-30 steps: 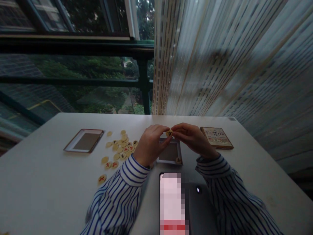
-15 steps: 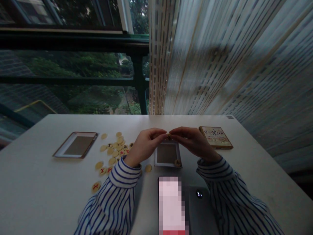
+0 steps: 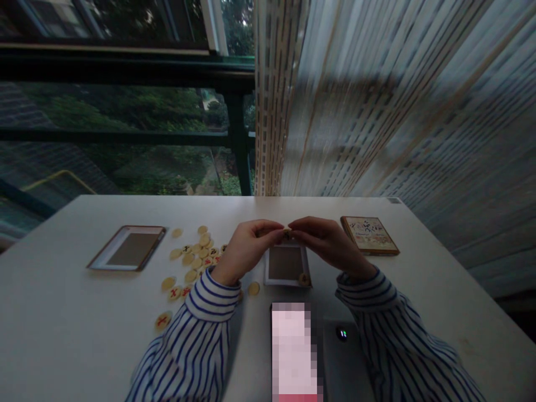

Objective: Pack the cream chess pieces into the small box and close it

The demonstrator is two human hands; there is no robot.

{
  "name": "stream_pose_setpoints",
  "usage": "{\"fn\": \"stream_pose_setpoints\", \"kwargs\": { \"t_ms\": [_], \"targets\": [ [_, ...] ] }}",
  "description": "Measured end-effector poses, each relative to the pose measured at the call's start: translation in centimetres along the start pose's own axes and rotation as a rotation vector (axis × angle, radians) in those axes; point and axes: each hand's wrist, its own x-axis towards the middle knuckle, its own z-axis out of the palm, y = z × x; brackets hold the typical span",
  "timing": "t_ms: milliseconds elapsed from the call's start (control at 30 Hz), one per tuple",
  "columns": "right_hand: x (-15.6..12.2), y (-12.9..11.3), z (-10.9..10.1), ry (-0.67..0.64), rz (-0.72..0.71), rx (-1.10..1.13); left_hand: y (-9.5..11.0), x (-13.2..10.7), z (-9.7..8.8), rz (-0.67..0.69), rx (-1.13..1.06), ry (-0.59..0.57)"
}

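Observation:
My left hand (image 3: 245, 248) and my right hand (image 3: 324, 240) meet fingertip to fingertip over the far edge of a small open box tray (image 3: 287, 265). Both pinch one round cream game piece (image 3: 287, 233), mostly hidden by the fingers. One piece (image 3: 303, 278) lies in the tray's near right corner. Another piece (image 3: 253, 288) rests on the table by my left wrist. A scatter of several cream pieces (image 3: 196, 254) with red or black marks lies left of my left hand.
A second open tray (image 3: 128, 248) sits at the left on the white table (image 3: 419, 290). A printed box lid (image 3: 368, 234) lies at the right. A phone (image 3: 294, 352) stands in front of me, beside a grey device with a small light (image 3: 342, 334). Window railing and curtain behind.
The pinched piece has come down closer to the tray's far edge, and the fingers now cover more of it. The view shifted slightly right.

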Motion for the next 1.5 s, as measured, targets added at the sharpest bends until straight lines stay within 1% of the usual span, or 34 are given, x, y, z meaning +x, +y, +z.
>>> {"fn": "stream_pose_setpoints", "kwargs": {
  "t_ms": [233,500,700,800,933,1233,1367,1500],
  "targets": [
    [0.07,-0.05,0.19,-0.007,0.008,0.142,-0.08,0.09,0.15,-0.034,-0.124,0.076],
    [0.05,-0.02,0.32,-0.007,0.014,0.191,-0.15,0.07,0.35,-0.041,-0.188,0.076],
    [0.11,0.09,0.39,0.035,0.006,0.171,-0.09,0.02,0.59,-0.070,-0.240,0.056],
    [0.12,0.00,0.38,0.026,-0.005,0.172,-0.03,-0.03,0.58,-0.077,-0.224,0.036],
    [0.07,0.00,0.42,0.016,-0.028,0.195,0.10,-0.04,0.52,-0.065,-0.181,0.052],
    [-0.06,0.27,0.26,-0.002,-0.040,0.096,-0.06,0.15,0.41,-0.039,-0.106,0.069],
    [-0.08,0.02,0.21,-0.020,-0.037,0.076,-0.02,0.10,0.43,-0.075,-0.166,0.041],
    [0.00,0.00,0.25,-0.007,-0.028,0.084,-0.29,0.11,0.38,-0.090,-0.219,0.019]
  ]
}}
